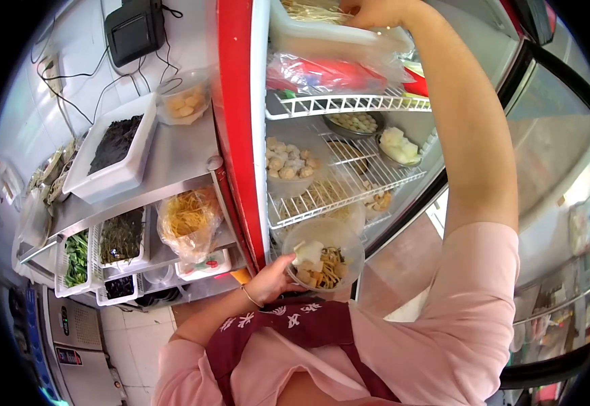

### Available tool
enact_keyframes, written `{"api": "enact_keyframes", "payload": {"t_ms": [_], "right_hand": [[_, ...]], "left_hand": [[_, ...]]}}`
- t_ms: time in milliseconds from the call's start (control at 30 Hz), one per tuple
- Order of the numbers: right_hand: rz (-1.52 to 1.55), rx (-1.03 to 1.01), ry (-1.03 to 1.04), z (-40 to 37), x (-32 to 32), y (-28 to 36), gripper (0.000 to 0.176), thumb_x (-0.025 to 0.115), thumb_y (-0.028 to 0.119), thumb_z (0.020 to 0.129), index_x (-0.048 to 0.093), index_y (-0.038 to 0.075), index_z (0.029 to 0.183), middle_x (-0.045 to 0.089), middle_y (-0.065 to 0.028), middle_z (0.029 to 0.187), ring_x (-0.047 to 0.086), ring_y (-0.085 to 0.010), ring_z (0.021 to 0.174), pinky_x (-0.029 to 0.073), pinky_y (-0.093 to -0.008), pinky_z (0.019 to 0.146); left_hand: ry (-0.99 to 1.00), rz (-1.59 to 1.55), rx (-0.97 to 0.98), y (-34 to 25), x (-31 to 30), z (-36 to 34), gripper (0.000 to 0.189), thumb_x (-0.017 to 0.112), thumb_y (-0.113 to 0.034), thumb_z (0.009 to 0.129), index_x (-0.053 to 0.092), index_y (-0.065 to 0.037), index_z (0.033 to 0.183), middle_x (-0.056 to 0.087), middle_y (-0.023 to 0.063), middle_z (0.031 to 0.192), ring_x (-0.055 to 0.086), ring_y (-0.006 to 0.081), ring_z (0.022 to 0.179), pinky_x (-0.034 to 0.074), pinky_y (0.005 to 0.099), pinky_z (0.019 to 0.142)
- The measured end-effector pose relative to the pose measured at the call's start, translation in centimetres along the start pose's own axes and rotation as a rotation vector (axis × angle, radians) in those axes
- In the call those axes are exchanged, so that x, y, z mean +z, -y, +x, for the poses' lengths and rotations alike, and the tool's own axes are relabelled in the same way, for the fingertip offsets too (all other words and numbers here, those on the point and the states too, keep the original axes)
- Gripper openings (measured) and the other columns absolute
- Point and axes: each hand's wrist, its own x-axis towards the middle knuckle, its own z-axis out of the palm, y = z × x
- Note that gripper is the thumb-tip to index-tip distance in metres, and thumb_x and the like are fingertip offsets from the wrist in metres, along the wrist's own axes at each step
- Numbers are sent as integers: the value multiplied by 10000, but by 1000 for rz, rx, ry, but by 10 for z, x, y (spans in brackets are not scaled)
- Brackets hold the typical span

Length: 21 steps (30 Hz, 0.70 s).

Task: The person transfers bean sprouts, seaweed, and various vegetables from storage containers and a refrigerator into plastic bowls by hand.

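My left hand [273, 280] grips the rim and side of a clear plastic bowl [356, 252], held in front of my apron. Inside the bowl lie brown-capped mushrooms [332, 265], white pieces and some tan chunks. High up at the frame's edge, my right hand [376, 12] reaches into a white plastic tub [335, 39] on the upper fridge shelf. Its fingers curl down among thin enoki mushrooms [314, 11]; the fingertips are hidden. Under the tub is a clear bag with red packaging [339, 73].
The lower wire shelf [349, 196] bears a bowl of meatballs [288, 162], a bowl of white chunks [400, 147] and a dark bowl [352, 123]. Left of the red fridge frame [235, 122], a steel counter [180, 145] holds food tubs. The open glass door [559, 135] stands right.
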Motion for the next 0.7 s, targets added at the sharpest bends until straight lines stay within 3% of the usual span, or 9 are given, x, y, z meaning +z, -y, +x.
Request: {"api": "enact_keyframes", "payload": {"t_ms": [400, 467, 700], "right_hand": [[91, 92, -203, 24, 2, -19, 306, 527, 182, 822, 599, -33, 1027, 661, -198, 864, 641, -299, 761, 497, -398, 694], [279, 48, -434, 21, 3, -18, 283, 490, 131, 846, 582, -34, 1058, 657, -199, 837, 637, -291, 722, 499, -399, 666], [498, 102, -632, 21, -11, -9, 286, 435, 70, 872, 540, -30, 1119, 644, -180, 805, 627, -239, 651, 507, -364, 583]], "left_hand": [[-36, -4, -23, 2, -8, -1, 539, 408, -427, 927, 357, -102, 1354, 526, 130, 1257, 540, 264, 1115, 458, 410, 893], [-23, 3, -8, 0, -5, -2, 540, 412, -425, 926, 358, -99, 1353, 526, 131, 1256, 537, 267, 1118, 454, 419, 899], [-37, 15, -22, -5, 4, -7, 558, 422, -435, 918, 353, -95, 1355, 517, 139, 1264, 532, 282, 1124, 443, 435, 913]]}}
